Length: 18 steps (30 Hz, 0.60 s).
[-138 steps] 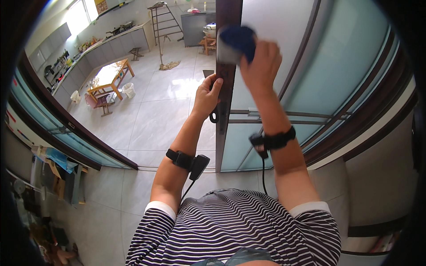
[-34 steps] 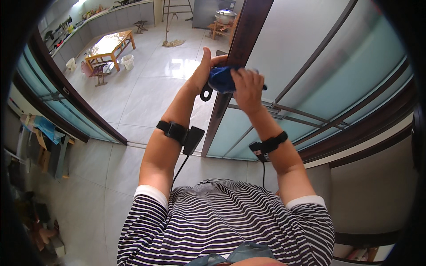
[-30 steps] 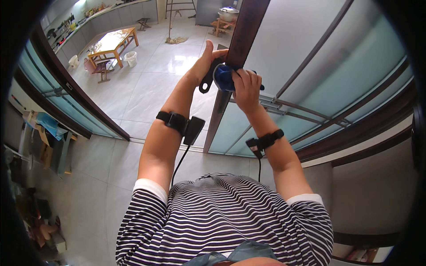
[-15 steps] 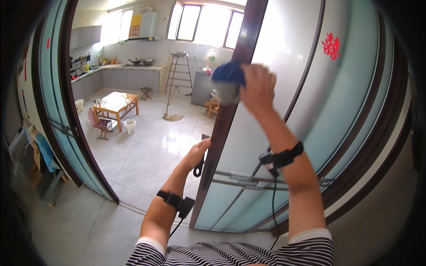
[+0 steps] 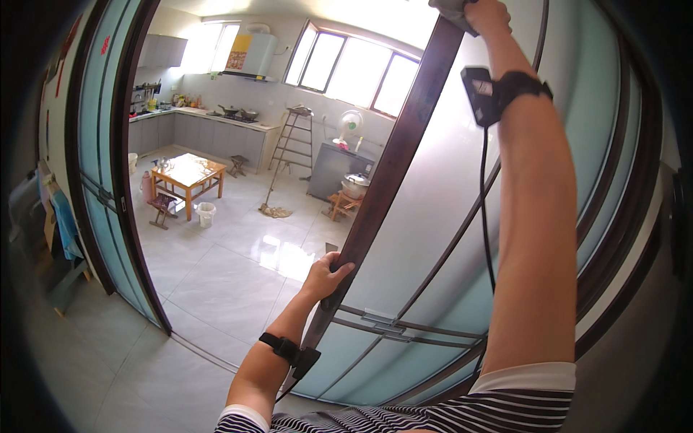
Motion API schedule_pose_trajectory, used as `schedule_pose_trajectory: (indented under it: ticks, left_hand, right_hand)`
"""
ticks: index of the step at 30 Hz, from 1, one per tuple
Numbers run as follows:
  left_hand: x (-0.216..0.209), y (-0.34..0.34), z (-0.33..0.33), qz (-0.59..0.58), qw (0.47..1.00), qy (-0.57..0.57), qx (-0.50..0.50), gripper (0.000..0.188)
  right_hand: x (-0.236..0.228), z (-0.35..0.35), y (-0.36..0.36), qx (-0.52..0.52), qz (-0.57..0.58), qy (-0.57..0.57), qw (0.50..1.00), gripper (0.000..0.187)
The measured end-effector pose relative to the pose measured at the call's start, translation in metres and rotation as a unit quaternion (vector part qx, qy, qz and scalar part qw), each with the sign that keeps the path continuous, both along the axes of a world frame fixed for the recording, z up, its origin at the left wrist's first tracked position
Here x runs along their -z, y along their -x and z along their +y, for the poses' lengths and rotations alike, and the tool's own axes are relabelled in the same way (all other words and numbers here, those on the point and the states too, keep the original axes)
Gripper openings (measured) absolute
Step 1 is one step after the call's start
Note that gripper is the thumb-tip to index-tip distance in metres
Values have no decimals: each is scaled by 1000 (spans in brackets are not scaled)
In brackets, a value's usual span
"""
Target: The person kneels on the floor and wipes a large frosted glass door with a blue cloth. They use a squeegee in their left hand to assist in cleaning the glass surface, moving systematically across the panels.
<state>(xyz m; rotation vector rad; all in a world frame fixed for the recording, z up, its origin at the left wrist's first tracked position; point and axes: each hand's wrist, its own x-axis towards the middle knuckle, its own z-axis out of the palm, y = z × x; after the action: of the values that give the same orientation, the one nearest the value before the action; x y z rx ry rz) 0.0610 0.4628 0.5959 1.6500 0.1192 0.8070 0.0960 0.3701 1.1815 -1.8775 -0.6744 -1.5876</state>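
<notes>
My right hand (image 5: 491, 20) is raised high at the upper edge of the view, closed on a grey cloth (image 5: 455, 13) pressed to the top part of the dark brown door edge (image 5: 404, 137). The door is a sliding panel of pale frosted glass (image 5: 440, 195). Lower down, my left hand (image 5: 326, 278) is closed at the same door edge, its thumb against the frame. It also holds a black-handled scraper; a bit of the grey blade (image 5: 331, 247) shows above the fingers, and most of the handle is hidden.
Through the doorway lies a kitchen with a low wooden table (image 5: 189, 172), a white bucket (image 5: 206, 214), a stepladder (image 5: 294, 141), a mop head (image 5: 275, 211) and a pot (image 5: 355, 185) on a stool. Another frosted door panel (image 5: 108, 144) stands at the left. Cables hang from both forearm straps.
My right hand with the cloth has moved up and to the right, and that arm is now stretched out. The left hand stays at the door edge. The view has shifted upward.
</notes>
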Motion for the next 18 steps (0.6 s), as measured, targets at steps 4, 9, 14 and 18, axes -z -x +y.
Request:
schedule_pose_trajectory:
  ticks: [4,9,14,18]
  left_hand:
    - [-7,1,-5,-10,1000,20,15,40]
    - [2,1,4,-34,999,23,-4,37]
    - [0,1,5,-35,999,31,10,36]
    - [-1,-2,2,-39,999,30,8,37]
  right_hand:
    - [55,-2,-45,55,-169,67,982,38]
    - [215,-23,-44,-79,-279,169,942,56]
    - [279,-72,-28,-85,-165,309,933,61]
    - [235,-118,-38,19,-150,123,981,64]
